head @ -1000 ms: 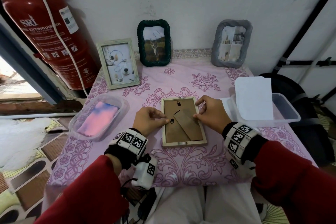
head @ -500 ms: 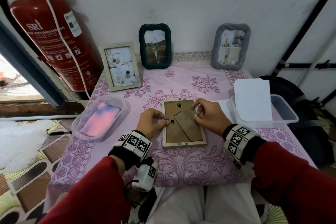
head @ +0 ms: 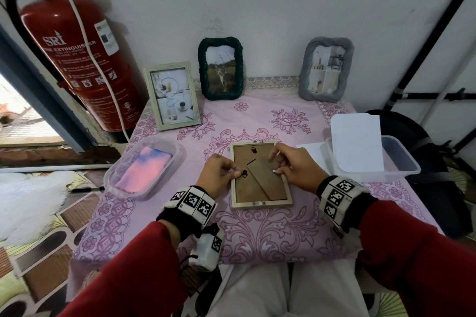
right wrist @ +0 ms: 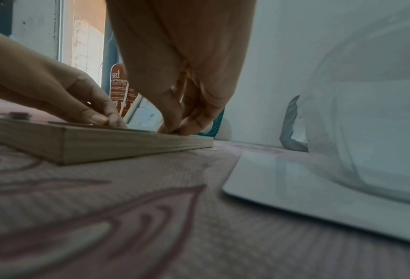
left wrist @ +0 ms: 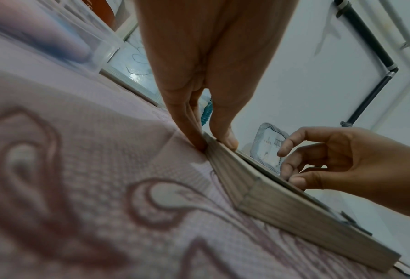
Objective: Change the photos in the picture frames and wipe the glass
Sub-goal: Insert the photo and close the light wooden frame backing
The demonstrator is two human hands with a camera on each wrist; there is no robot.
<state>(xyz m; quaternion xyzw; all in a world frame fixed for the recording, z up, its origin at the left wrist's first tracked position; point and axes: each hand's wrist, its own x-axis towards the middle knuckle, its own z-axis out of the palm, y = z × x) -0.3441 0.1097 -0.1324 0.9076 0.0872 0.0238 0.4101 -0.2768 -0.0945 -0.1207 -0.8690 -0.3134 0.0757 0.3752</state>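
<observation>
1. The wooden frame (head: 260, 174) lies face down at the centre of the head view, on the counter (head: 257, 229) with its pink patterned cloth. Its brown backing board faces up, and the fold-out stand lies flat on the board.
2. The frame's long axis runs from the bottom toward the top of the picture, away from the person, so its two long rails face the two hands.
3. The left hand (head: 219, 175) sits at the left rail. The left wrist view shows thumb and forefinger (left wrist: 224, 132) pinching that rail, the thumb tip close to a small black turn clip on the backing.
4. The right hand (head: 293, 167) sits at the right rail. Its fingers are curled, with the tips on the rail and the edge of the backing; whether they pinch a clip cannot be told.
5. Judgement: the step in hand is releasing the backing. Both hands are equally near and on opposite rails, so the board can be freed from both sides and lifted straight up.
6. A sheet of white paper (head: 356, 141) leans in the clear tub (head: 401, 162) at centre right, just beside the right hand.
7. A pink-and-blue cloth (head: 144, 170) lies in another tub at centre left.
8. Three framed pictures (head: 172, 95) stand along the wall in the upper part.
</observation>
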